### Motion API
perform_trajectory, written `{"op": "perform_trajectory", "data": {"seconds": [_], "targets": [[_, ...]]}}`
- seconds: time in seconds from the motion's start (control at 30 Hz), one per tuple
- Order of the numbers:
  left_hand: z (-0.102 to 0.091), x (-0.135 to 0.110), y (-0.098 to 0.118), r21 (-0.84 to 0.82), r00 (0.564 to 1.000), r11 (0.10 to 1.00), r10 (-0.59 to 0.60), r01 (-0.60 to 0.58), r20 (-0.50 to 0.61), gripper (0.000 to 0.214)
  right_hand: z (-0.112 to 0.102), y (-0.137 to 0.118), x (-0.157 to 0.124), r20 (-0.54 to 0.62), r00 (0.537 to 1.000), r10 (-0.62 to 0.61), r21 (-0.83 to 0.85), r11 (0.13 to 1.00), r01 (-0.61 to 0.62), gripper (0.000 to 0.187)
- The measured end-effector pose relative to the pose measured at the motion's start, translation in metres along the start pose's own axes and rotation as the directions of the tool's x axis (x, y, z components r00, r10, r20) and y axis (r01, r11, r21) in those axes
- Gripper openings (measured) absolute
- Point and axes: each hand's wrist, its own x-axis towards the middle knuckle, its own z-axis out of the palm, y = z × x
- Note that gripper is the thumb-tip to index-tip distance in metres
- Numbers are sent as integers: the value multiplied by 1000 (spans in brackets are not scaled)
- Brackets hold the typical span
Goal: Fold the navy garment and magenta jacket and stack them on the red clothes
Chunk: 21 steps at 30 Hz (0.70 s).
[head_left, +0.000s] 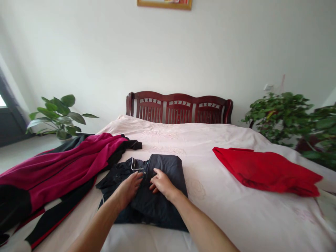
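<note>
One dk garment [162,212]: L hand [129,189] flat on it, R hand [163,183] half-curled, can't tell if gripping; pink bedsheet marks [304,215] illegible.

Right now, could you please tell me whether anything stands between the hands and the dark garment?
Nothing visible does: the left hand and right hand are both at the dark garment, while the red garment lies apart, to the right.

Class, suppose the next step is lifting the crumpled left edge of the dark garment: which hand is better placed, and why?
Probably the left hand: it is nearer the dark garment's crumpled left edge, while the right hand is at the smoother right part.
</note>
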Motion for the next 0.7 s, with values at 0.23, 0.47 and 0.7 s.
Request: {"op": "perform_trajectory", "data": {"seconds": [0.23, 0.47, 0.7], "targets": [[41, -25, 3, 750, 905, 573, 419, -331, 79, 54, -48, -33, 14, -215, 939, -267, -260, 943, 209, 44], [67, -35, -27, 956, 935, 125, 273, -267, 225, 61, -64, 19, 37, -74, 974, -215, -715, 692, 99, 55], [65, -37, -30, 961, 938, 97, 263, -257, 224, 61, -80, 35, 43, -245, 947, -208, -460, 885, 75, 49]]}}
